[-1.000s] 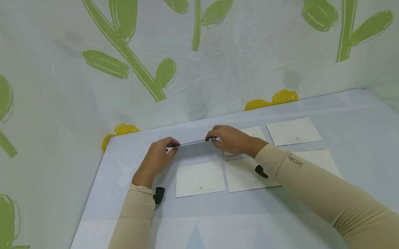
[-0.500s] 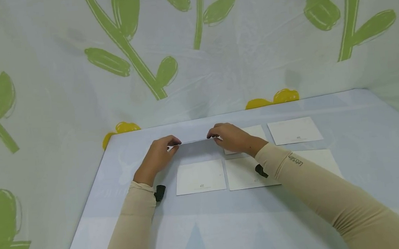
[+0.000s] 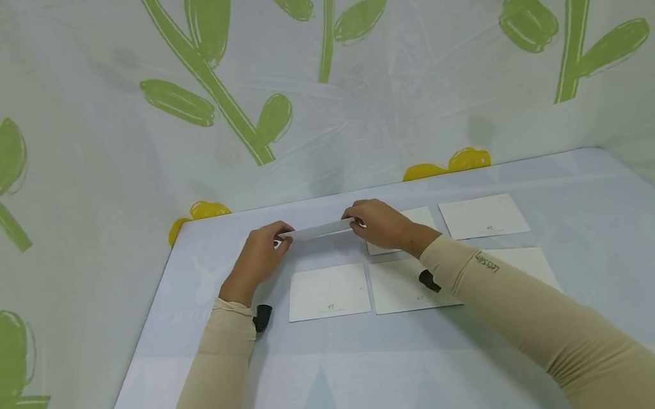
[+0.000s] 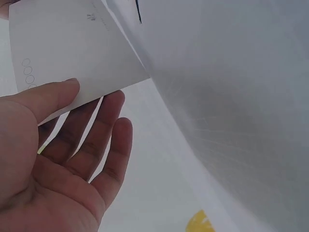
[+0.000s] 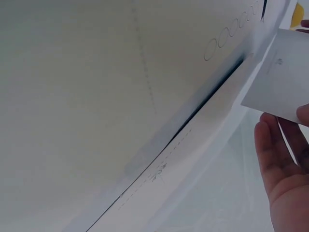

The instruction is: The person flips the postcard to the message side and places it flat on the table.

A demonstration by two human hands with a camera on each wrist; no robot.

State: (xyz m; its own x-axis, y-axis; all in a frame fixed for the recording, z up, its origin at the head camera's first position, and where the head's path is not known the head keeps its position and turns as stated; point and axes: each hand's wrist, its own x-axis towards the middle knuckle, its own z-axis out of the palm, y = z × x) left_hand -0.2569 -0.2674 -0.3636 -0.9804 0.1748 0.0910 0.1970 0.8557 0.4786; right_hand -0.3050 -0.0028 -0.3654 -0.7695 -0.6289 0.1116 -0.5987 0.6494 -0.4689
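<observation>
A white postcard (image 3: 319, 231) is held up over the far part of the table, one end in each hand. My left hand (image 3: 255, 256) pinches its left end between thumb and fingers, and my right hand (image 3: 383, 224) pinches the right end. From the head it appears as a thin strip. In the left wrist view the postcard (image 4: 67, 46) shows small printed circles and a logo, with the left thumb (image 4: 58, 96) flat on this face. The right wrist view has the postcard (image 5: 275, 79) between the right thumb and fingers (image 5: 273, 150).
Several similar postcards lie in two rows on the pale table (image 3: 203, 381): a near left one (image 3: 327, 293), one beside it (image 3: 403, 288), and a far right one (image 3: 484, 216). The right arm partly covers others. A leaf-patterned cloth wall (image 3: 383, 110) rises behind the table.
The held postcard has tilted from nearly edge-on to showing a narrow strip of its face. The right hand has risen slightly; the postcards on the table stay put.
</observation>
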